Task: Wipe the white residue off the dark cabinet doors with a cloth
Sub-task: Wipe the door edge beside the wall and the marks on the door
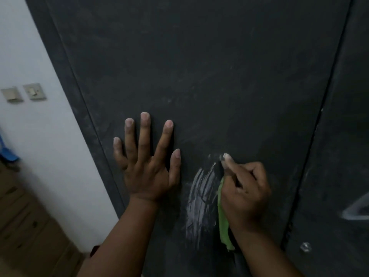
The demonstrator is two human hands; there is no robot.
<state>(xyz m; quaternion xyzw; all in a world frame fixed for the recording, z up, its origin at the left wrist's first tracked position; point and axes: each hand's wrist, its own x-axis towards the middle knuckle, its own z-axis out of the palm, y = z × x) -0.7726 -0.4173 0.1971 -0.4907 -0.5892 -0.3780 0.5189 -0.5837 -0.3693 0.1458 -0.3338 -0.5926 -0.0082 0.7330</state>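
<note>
Head view: your left hand (146, 162) lies flat on the door (199, 66), fingers spread, bracing.
Right hand (244, 188): curled round the green cloth (222, 216), one fingertip out and rubbing at the top of the smear.
Residue (201, 200): a white streaked patch just left of the cloth, between your hands; fainter haze higher up.
Technique: you likely do better pressing the cloth itself flat over the streaks and stroking along them.
Edges: the door gap (311, 156) runs just right of your right hand; more marks (355, 212) show on the next door.
Room: open panel lies far and above; the wall (40, 136) bounds the left.
</note>
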